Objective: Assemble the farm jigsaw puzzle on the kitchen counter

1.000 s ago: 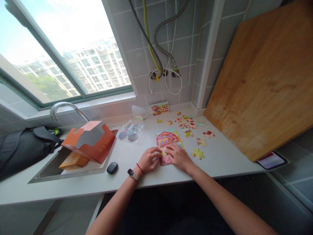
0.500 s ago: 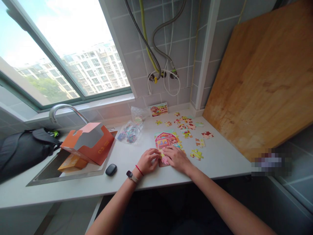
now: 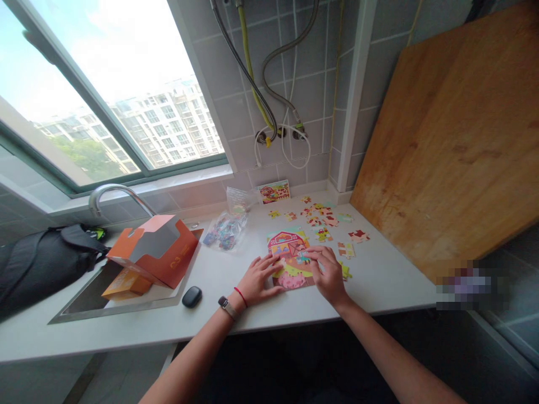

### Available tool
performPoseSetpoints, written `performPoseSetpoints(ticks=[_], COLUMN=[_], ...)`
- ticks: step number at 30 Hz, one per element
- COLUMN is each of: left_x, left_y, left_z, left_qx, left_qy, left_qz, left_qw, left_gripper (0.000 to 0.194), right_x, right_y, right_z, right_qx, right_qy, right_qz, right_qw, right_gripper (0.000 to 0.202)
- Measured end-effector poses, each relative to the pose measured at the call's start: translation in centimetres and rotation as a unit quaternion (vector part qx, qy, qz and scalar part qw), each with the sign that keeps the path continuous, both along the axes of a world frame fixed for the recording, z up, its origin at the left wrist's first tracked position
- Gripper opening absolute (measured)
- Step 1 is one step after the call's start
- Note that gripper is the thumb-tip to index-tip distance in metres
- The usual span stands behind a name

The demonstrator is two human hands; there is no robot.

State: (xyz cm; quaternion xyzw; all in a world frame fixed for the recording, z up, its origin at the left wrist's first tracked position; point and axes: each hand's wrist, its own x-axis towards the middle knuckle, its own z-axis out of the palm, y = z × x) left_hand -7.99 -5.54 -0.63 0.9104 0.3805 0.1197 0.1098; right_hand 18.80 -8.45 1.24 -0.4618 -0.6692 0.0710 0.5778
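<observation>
A partly joined jigsaw puzzle [image 3: 292,279] with a red barn and a pink pig lies flat on the white counter. My left hand [image 3: 261,278] rests with fingers stretched over its left edge. My right hand [image 3: 329,275] is closed, thumb and fingertips pinching a puzzle piece [image 3: 303,257] with blue on it at the puzzle's right side. Whether that piece is joined to its neighbours I cannot tell. Loose puzzle pieces [image 3: 323,234] are scattered behind and to the right; a yellow-green one [image 3: 346,271] is partly hidden by my right hand.
A picture card [image 3: 273,192] leans against the tiled wall. Clear bags of pieces [image 3: 226,230] lie left of it. An orange box [image 3: 168,252] stands over the sink [image 3: 80,303], near a black oval object [image 3: 192,297]. At right leans a wooden board [image 3: 455,134].
My right hand has lifted off the pig area and moved right, now pinching the blue piece. My left hand has flattened out. More of the puzzle's lower part shows.
</observation>
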Motion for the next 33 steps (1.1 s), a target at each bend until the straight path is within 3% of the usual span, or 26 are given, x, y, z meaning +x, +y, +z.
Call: performPoseSetpoints(ticks=[5, 9, 11, 13, 19, 24, 28, 33], left_x=[0.0, -0.3, -0.6, -1.0, -2.8, -3.7, -1.9, 2.7], left_y=[0.0, 0.3, 0.5, 0.7, 0.2, -1.0, -1.1, 0.8], left_z=[0.4, 0.9, 1.2, 1.4, 1.4, 2.2, 3.3, 3.3], left_qx=[-0.018, -0.022, -0.023, -0.019, 0.010, 0.013, 0.018, 0.034], left_qy=[0.017, 0.035, 0.044, 0.052, 0.032, 0.024, -0.003, -0.025], left_qz=[0.003, -0.013, -0.020, -0.024, -0.044, -0.050, -0.007, -0.002], left_qw=[1.000, 0.999, 0.999, 0.998, 0.998, 0.998, 1.000, 0.999], left_gripper=[0.070, 0.079, 0.081, 0.080, 0.076, 0.067, 0.045, 0.049], right_x=[2.8, 3.6, 3.4, 3.0, 1.9, 2.3, 4.7, 9.2], right_y=[-1.4, -2.3, -2.5, -2.5, -2.6, -4.0, -3.7, -1.0], right_z=[-0.3, -1.3, -1.7, -1.9, -2.0, -2.2, -1.9, -1.5], right_qx=[-0.069, -0.218, -0.274, -0.289, -0.224, -0.210, -0.188, -0.198], right_qy=[-0.131, -0.300, -0.339, -0.352, -0.339, -0.292, -0.236, -0.218], right_qz=[0.027, 0.053, 0.056, 0.059, 0.086, 0.131, 0.145, 0.088], right_qw=[0.989, 0.927, 0.898, 0.888, 0.909, 0.924, 0.943, 0.952], right_gripper=[0.029, 0.045, 0.050, 0.047, 0.039, 0.043, 0.043, 0.036])
